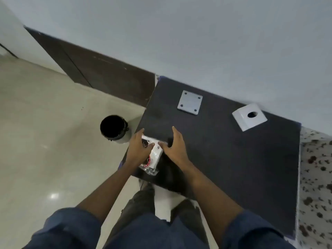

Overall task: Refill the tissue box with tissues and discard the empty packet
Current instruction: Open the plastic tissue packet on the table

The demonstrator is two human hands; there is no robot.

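Observation:
A clear plastic tissue packet (154, 157) with white tissues and red print lies at the near left corner of the dark table (233, 159). My left hand (139, 147) grips its left side, thumb pressed on top. My right hand (175, 147) rests on its right side, fingers spread over the far end. The white tissue box (248, 117), with a round hole in its top, stands at the table's far right. Its flat white base plate (190, 102) lies apart, at the far middle.
A black-lined bin (114, 128) stands on the pale tiled floor just left of the table. A wall runs behind the table, with a dark wooden panel (100, 69) to the left. A speckled surface (316, 177) borders the table on the right. My feet are below the table's near edge.

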